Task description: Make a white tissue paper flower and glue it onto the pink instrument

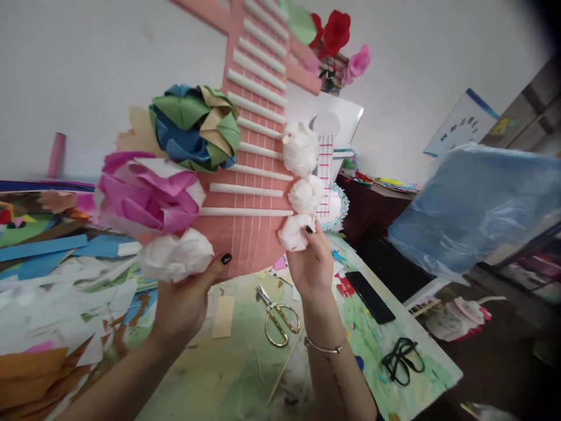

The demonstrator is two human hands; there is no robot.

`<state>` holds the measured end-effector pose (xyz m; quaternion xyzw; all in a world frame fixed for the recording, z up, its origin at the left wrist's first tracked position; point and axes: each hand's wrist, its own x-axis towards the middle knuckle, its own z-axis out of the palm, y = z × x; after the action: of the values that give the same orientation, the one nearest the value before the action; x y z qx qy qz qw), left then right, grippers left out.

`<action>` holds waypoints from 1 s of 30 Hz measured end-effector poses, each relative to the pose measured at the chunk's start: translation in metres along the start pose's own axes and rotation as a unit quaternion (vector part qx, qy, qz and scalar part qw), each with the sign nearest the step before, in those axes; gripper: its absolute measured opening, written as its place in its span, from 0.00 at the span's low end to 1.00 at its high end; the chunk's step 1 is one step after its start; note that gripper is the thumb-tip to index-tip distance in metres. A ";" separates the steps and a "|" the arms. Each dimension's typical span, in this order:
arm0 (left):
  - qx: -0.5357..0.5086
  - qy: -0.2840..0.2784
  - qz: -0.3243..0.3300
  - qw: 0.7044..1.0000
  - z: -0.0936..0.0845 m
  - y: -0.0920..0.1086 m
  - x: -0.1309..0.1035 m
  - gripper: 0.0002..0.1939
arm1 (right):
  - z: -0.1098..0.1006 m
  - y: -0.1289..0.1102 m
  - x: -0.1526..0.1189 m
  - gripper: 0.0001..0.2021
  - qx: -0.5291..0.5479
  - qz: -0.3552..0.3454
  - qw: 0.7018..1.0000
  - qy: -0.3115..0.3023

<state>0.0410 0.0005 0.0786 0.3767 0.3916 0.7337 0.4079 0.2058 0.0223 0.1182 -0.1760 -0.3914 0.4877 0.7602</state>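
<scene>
A pink paper guitar with white strips across its neck and thin white strings is held up over the table. My left hand grips its lower left edge, thumb on the front beside a white paper flower. My right hand pinches the lower right edge, its thumb on the lowest white paper flower of a column of three. A magenta paper flower and a green, blue and beige folded-paper ball sit on the left side. Fingers behind the guitar are hidden.
On the table lie gold-handled scissors, a thin stick, a beige paper piece, a black phone and black glasses. Paper scraps pile up at left. A blue plastic-covered object stands at right.
</scene>
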 end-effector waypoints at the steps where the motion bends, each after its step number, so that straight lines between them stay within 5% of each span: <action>1: -0.036 0.010 -0.032 0.999 -0.003 0.003 0.003 0.13 | 0.002 0.002 -0.004 0.17 0.006 0.016 1.000 0.001; 5: -0.080 -0.007 -0.196 0.977 -0.032 0.009 0.015 0.07 | -0.007 -0.002 -0.039 0.19 -0.079 0.093 0.992 0.026; 8: -0.036 -0.002 -0.275 0.961 -0.069 0.004 0.021 0.06 | -0.040 -0.023 -0.078 0.27 -0.315 0.069 0.947 -0.002; 12: 0.067 -0.022 -0.323 0.944 -0.125 -0.013 0.021 0.13 | -0.114 -0.047 -0.128 0.28 -0.690 -0.016 0.723 -0.030; 14: 0.096 -0.060 -0.354 0.928 -0.150 -0.024 0.022 0.22 | -0.148 -0.050 -0.150 0.32 -0.790 0.027 0.610 -0.046; 17: 0.168 -0.182 -0.363 0.898 -0.176 -0.040 0.026 0.21 | -0.176 -0.048 -0.171 0.32 -0.855 0.080 0.508 -0.056; 19: 0.230 -0.271 -0.353 0.865 -0.184 -0.048 0.031 0.24 | -0.182 -0.046 -0.174 0.29 -0.868 0.078 0.490 -0.035; 24: 0.340 -0.354 -0.327 0.808 -0.181 -0.051 0.046 0.30 | -0.190 -0.043 -0.157 0.26 -0.846 0.092 0.525 -0.028; 27: 0.470 -0.325 -0.237 0.786 -0.181 -0.038 0.047 0.30 | -0.195 -0.047 -0.151 0.24 -0.841 0.105 0.527 -0.058; 30: 0.620 -0.208 -0.053 0.755 -0.177 -0.017 0.025 0.30 | -0.197 -0.060 -0.152 0.20 -0.842 0.087 0.529 -0.059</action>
<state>-0.1181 -0.0186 -0.0031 0.6687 0.6857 0.2114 0.1951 0.3603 -0.1171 -0.0316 -0.7391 -0.6469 0.0050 0.1880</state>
